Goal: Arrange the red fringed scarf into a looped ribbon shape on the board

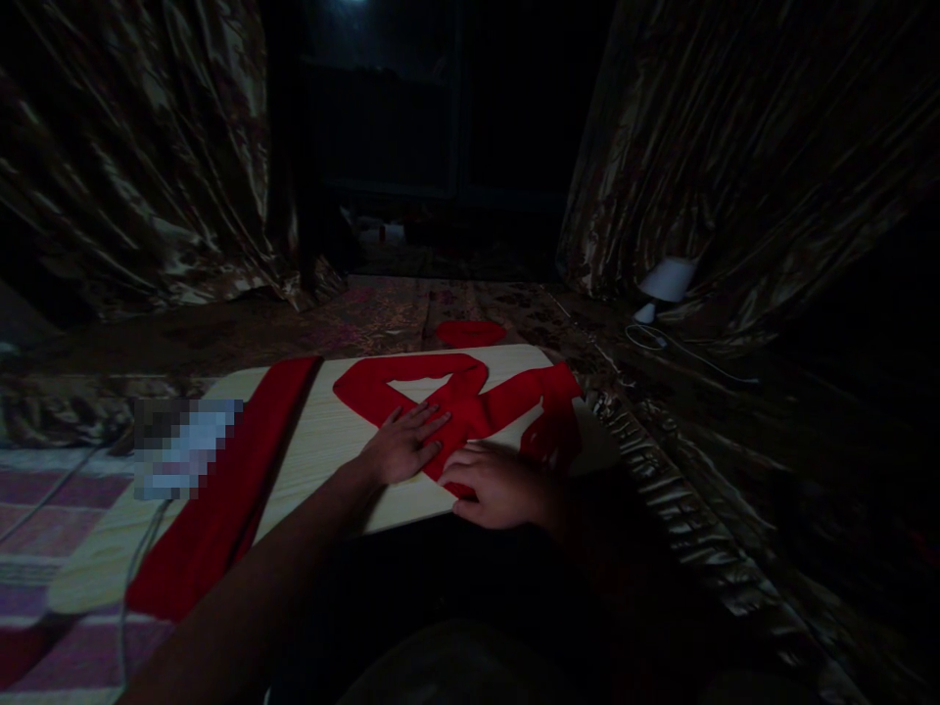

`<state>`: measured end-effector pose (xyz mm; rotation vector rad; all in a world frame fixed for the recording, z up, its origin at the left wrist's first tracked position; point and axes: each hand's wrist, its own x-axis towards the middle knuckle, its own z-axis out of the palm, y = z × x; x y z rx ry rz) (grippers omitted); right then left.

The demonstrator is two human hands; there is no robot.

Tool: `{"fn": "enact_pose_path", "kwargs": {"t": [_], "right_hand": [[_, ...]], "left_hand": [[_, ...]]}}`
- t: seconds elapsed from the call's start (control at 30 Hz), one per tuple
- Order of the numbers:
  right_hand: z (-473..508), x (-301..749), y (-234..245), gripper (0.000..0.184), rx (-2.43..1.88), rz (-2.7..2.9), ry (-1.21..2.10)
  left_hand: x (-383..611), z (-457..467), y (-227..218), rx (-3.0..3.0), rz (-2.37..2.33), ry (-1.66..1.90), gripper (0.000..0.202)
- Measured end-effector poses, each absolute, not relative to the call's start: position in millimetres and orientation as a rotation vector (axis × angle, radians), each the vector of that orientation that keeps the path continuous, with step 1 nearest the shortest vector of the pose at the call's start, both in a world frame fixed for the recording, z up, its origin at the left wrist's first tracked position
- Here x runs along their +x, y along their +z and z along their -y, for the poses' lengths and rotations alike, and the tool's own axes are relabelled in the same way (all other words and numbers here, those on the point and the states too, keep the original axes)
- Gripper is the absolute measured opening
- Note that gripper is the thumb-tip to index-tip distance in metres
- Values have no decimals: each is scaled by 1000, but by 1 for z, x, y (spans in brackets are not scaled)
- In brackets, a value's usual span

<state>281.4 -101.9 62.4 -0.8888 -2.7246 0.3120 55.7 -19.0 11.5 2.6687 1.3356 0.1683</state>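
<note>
A red strip of cloth [461,409] lies looped and crossed over itself on a pale wooden board [308,480]. My left hand [402,446] rests flat on the cloth, fingers spread. Close beside it, my right hand [503,485] has its fingers curled over the near end of the cloth, with the thumb below at the board's front edge. Another stretch of red cloth [549,426] bunches at the board's right side. Toward the left, a folded red cloth [220,499] lies across the board.
A blurred-out rectangular object [187,450] sits at the board's left, with a cable nearby. Past the far edge lies a small red piece [471,333]. A white lamp [667,282] with a cord stands at right. Patterned curtains [176,147] hang on both sides. The room is dark.
</note>
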Motion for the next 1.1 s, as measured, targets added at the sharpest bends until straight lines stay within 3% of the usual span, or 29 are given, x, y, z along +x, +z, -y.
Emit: {"fn": "enact_pose_path", "kwargs": {"t": [0.2,0.43,0.67,0.73,0.87,0.97,1.1], "right_hand": [[99,291,65,8,-1024,2861,327],[96,324,90,4,-1330,2969,811],[82,307,70,16,-1301,2557,282],[80,304,66,23,-1276,2634,277],[78,306,69,18,-1423,2688,467],[69,310,71,15,-1510,2585,283],[46,319,60,40,-1335,2651,61]], "left_hand": [[54,17,9,2675,-1326,176,63],[55,17,10,2675,-1335,158,63],[55,15,7,2674,-1337,158,63],[54,14,6,2671,-1331,153,63],[53,15,7,2671,-1309,177,64],[54,16,9,2647,-1329,229,74],[55,16,9,2626,-1359,206,76]]}}
